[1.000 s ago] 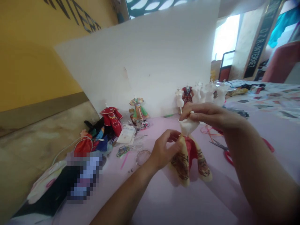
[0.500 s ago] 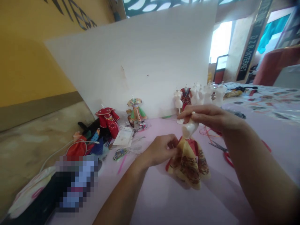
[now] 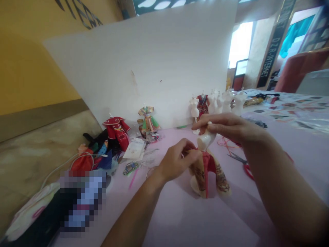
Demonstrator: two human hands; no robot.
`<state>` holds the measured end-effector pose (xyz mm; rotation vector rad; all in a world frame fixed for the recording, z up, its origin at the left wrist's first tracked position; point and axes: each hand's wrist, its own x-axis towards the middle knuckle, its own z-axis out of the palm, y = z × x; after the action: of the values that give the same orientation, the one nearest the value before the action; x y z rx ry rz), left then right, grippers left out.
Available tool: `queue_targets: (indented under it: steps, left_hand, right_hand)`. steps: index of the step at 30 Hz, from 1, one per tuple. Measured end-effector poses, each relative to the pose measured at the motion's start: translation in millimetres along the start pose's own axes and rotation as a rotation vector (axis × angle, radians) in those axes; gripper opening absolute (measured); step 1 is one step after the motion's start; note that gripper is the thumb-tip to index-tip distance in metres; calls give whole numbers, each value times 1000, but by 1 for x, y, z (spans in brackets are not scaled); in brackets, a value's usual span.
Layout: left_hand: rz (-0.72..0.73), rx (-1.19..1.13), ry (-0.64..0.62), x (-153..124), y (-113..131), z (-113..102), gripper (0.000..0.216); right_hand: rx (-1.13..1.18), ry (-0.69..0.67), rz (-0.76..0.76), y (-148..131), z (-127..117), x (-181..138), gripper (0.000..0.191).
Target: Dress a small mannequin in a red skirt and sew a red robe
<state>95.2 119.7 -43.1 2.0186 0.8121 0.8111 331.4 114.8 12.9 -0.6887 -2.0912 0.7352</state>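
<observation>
Right hand (image 3: 218, 127): closed over the top of a small white mannequin (image 3: 206, 140), which is gripped from above, its neck knob showing beside the thumb.
Left hand (image 3: 180, 159): a skirt (image 3: 199, 175) is pinched here, close to the waist, between thumb and fingers.
Skirt: wrapped below the mannequin's waist, parted at the front, red lining shown between patterned tan panels; held above or on the pink table (image 3: 185, 212), hem contact cannot be told.
Scissors (image 3: 238, 159): laid to the skirt's right, partly covered by the right forearm.
Red dress (image 3: 117, 132): displayed at the left, near the white board (image 3: 144, 68).
</observation>
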Motion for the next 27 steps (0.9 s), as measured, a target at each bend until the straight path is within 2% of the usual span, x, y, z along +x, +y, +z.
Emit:
queue_targets:
  steps: [3, 10, 17, 20, 27]
  left_hand:
    - [-30, 50, 33, 1, -2, 10, 37]
    - [15, -138, -53, 9, -19, 11, 36]
    - [16, -155, -21, 9, -22, 15, 40]
    - [36, -122, -19, 8, -18, 16, 41]
    - [-23, 72, -12, 1, -7, 16, 42]
  right_hand:
    - [13, -16, -6, -2, 2, 1, 31]
    - [42, -12, 24, -1, 3, 1, 32]
    - [25, -22, 18, 0, 3, 2, 36]
    - [9, -23, 9, -2, 4, 3, 35]
    - [19, -8, 42, -4, 5, 3, 35]
